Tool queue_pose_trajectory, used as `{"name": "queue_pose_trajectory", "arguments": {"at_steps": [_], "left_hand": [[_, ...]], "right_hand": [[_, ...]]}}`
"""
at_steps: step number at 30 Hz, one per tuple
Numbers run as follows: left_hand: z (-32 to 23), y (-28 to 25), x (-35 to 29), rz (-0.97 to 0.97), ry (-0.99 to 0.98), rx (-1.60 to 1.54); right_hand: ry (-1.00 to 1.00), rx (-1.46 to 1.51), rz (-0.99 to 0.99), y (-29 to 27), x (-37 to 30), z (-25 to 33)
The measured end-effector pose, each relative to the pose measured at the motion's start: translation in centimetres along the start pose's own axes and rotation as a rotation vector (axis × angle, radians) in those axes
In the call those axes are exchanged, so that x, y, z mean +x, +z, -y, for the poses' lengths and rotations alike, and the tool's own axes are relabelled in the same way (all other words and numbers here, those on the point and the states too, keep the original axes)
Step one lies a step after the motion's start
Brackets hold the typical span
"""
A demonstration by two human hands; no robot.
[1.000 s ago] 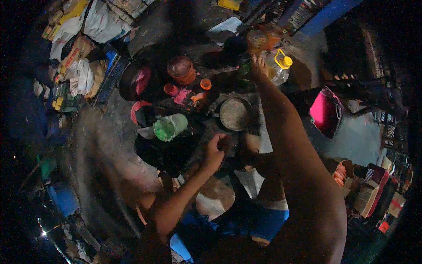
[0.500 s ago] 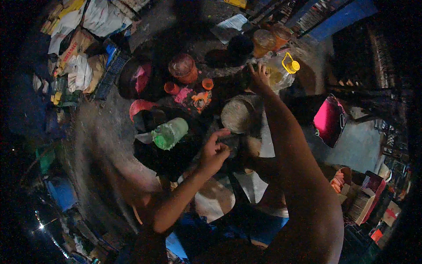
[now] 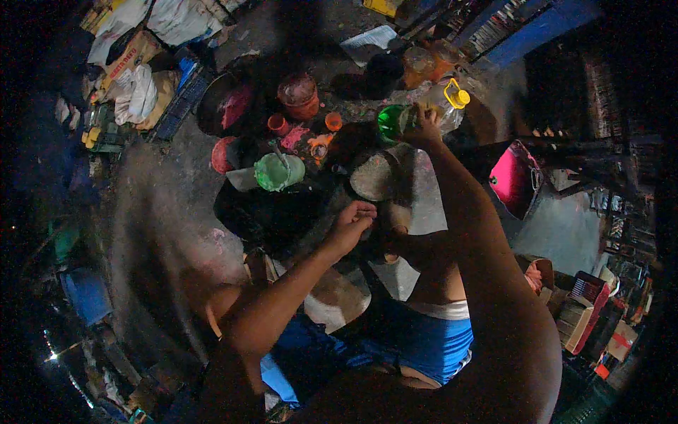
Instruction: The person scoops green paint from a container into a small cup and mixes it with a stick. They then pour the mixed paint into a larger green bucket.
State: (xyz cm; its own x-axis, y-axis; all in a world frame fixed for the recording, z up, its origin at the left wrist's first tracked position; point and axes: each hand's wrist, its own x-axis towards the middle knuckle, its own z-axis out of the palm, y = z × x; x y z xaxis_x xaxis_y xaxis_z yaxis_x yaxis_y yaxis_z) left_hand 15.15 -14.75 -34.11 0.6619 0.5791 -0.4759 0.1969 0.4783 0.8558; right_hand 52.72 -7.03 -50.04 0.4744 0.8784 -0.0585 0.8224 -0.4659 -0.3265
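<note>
My right hand [image 3: 426, 128] is wrapped around a clear plastic jug [image 3: 450, 118] with a yellow cap and carrying loop, lying tilted at the far right. Bright green shows at its left end, beyond my fingers; whether this belongs to the jug I cannot tell. My left hand [image 3: 351, 225] is closed, thumb and fingertips drawn together; anything between them is hidden. Just beyond it stands a round container [image 3: 371, 177] with a grey, rough-looking top. To its left is a pale green tub [image 3: 280, 172] with a thin stick rising at its rim.
An orange pot [image 3: 299, 97] and two small orange cups, one left [image 3: 278, 125] and one right [image 3: 333, 121], stand farther off near pink powder [image 3: 292, 139]. A bright pink bag-like thing [image 3: 514, 178] is at right. Sacks [image 3: 185, 22] and a dark crate [image 3: 180, 94] lie far left.
My left hand's fingers have come together from a spread pose. Green now shows left of my right hand. The view has shifted slightly; the pale green tub looks turned more toward me.
</note>
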Motion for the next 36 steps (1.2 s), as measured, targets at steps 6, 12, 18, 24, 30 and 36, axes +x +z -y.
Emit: {"name": "queue_pose_trajectory", "arguments": {"at_steps": [6, 12, 18, 24, 30, 36], "left_hand": [[-1.0, -0.4, 0.6, -0.091, -0.016, -0.009], [-0.9, 0.1, 3.1, -0.062, -0.065, -0.027], [-0.3, -0.3, 3.4, -0.040, -0.146, -0.062], [0.0, -0.6, 3.6, -0.014, -0.160, -0.035], [-0.1, 0.6, 4.2, 0.015, -0.156, -0.072], [0.7, -0.4, 4.1, 0.021, -0.111, -0.052]], "right_hand": [[0.398, 0.314, 0.212, 3.5, -4.6, -3.4], [0.673, 0.650, 0.035, 11.0, -10.0, -5.0], [0.702, 0.737, 0.001, 14.7, -13.2, -2.7], [0.695, 0.752, 0.002, 15.8, -15.0, -1.0], [0.686, 0.733, -0.016, 15.4, -15.7, -0.6], [0.737, 0.604, -0.164, 11.2, -11.5, 1.3]]}}
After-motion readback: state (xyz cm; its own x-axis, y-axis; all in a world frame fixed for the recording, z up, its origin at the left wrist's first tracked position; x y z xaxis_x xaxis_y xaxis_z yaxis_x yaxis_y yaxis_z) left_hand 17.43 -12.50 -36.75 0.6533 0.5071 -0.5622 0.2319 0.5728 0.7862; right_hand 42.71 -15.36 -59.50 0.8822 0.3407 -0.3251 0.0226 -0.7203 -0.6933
